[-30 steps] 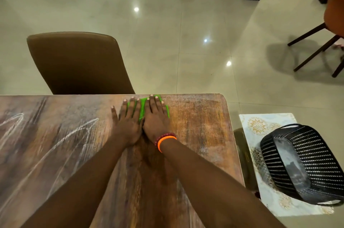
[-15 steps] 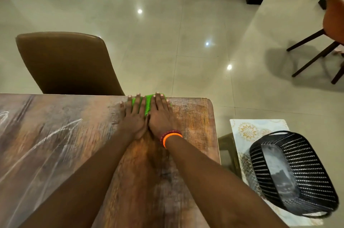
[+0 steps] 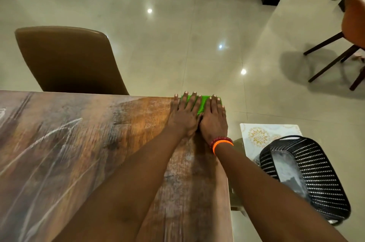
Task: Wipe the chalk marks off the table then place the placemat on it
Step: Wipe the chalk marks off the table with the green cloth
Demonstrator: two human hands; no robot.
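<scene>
One bright green folded cloth is lying at the surface's far right corner, about 1 o'clock. It is looking soft, light and pliable; flat palm pressure is likely suiting it best. Left hand and right hand are pressing it, fingers straight, gripping nothing. White chalk marks are showing at 9 o'clock. One floral placemat is lying under one black woven basket at 4 o'clock.

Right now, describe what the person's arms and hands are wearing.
Both forearms are bare, with no sleeves in view. The right wrist carries two bands side by side: a dark red beaded bracelet and a bright orange band. The left hand and right hand wear no gloves; no rings show.
</scene>
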